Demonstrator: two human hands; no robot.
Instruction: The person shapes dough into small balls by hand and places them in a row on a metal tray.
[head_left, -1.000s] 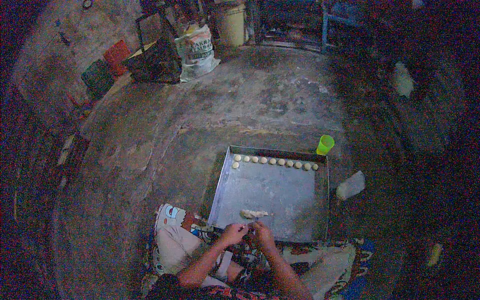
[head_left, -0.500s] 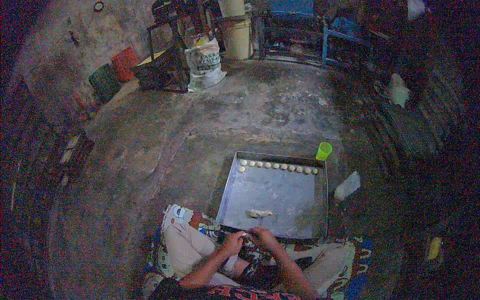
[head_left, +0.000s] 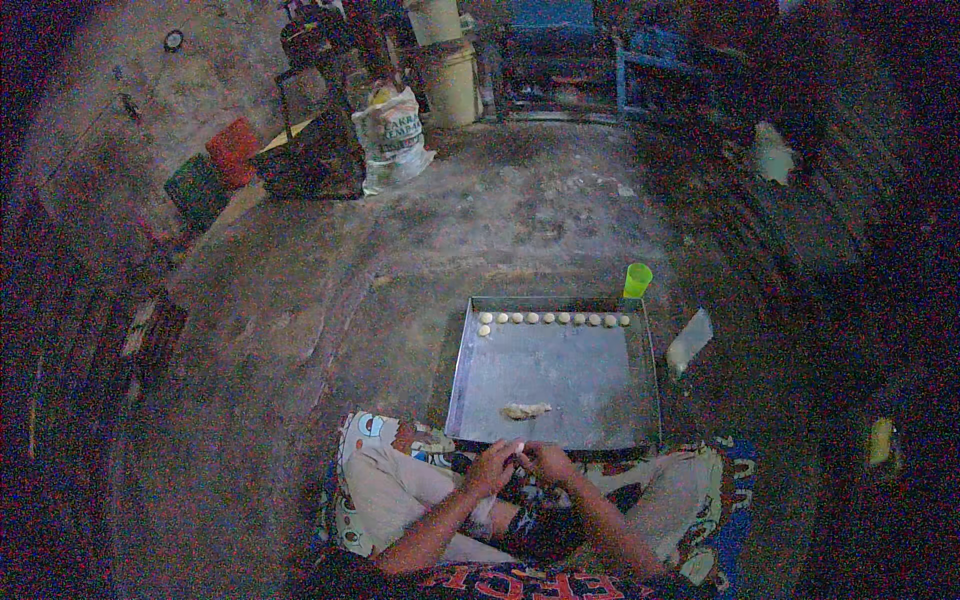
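Just off the near edge of a wide metal tray (head_left: 535,370), my two hands meet above my crossed legs. My left hand (head_left: 490,470) is closed, its fingertips pinching a small white piece of dough (head_left: 519,449). Against the same piece press the curled fingers of my right hand (head_left: 549,466). A longer, uneven strip of dough (head_left: 525,411) lies on the tray in front of them. Along the tray's far side runs a row of small round dough balls (head_left: 548,318), and one more ball (head_left: 485,331) sits below its left end.
A bright green cup (head_left: 638,281) stands by the tray's far right corner. A whitish packet (head_left: 689,340) lies right of the tray. Farther off are a white sack (head_left: 392,140), pale buckets (head_left: 450,85), a red crate (head_left: 231,152), a green crate (head_left: 196,190) and blue furniture (head_left: 665,75).
The whole view has shifted a little. My hands stay close together at the tray's near edge, and the white piece shows more clearly between their fingertips. The balls and strip lie as before.
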